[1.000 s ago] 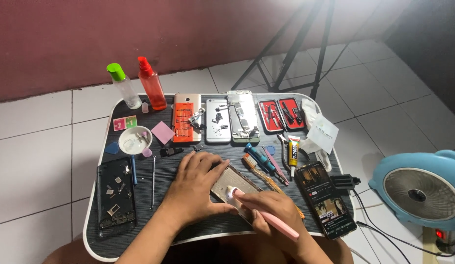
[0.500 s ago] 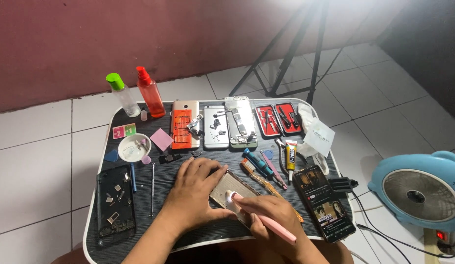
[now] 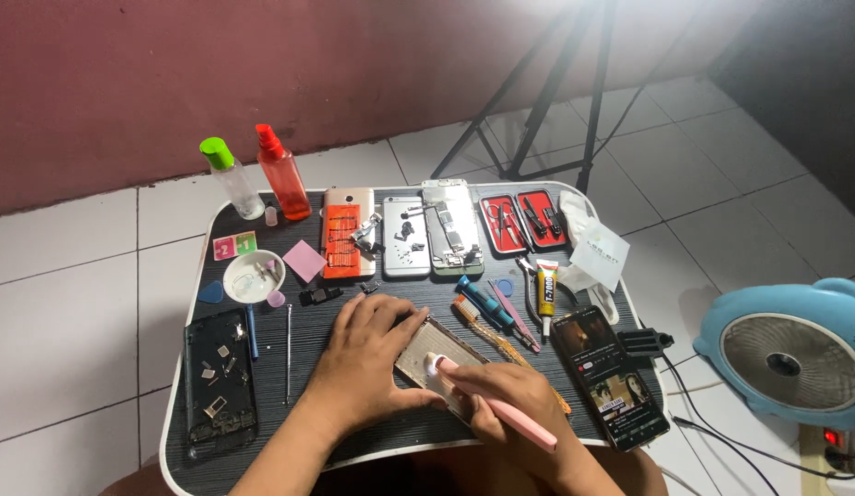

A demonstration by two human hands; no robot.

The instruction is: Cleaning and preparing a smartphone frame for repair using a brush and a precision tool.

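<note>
The table [image 3: 299,354] had a dark striped top with a white rim. 1 bottle [image 3: 285,179] was red, another [image 3: 231,176] clear with a green cap. The tool [image 3: 501,409] was pink, the fan [image 3: 790,354] light blue.
</note>
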